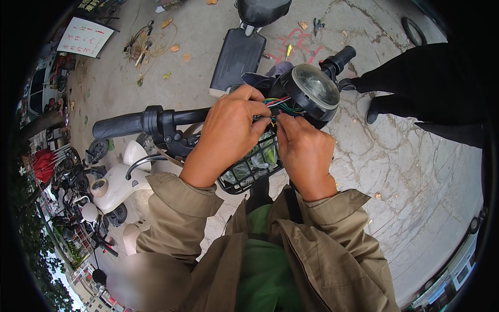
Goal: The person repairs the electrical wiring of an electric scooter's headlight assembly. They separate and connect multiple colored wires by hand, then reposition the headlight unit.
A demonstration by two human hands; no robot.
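Several thin coloured wires (281, 105) come out of the opened headlight housing (315, 89), which has a clear round lens. My left hand (236, 120) reaches over the handlebar (189, 117), its thumb and fingertips pinched on the wires. Close beside it, my right hand (307, 141) is closed too, finger and thumb pressed on the wires just below the lamp. The fingertips of both hands nearly meet; the exact wire ends between them are too small to make out. Under my hands hangs a black wire basket (249, 169) with green and clear plastic stuff in it.
The left grip (119, 125) sticks out left, and the right grip (340, 58) lies beyond the lamp. A footboard (236, 57) and seat (262, 11) are ahead. On the ground lie a screwdriver (289, 50) and a cable tangle (150, 49). A person in black (431, 88) stands right; a cream scooter (122, 184) left.
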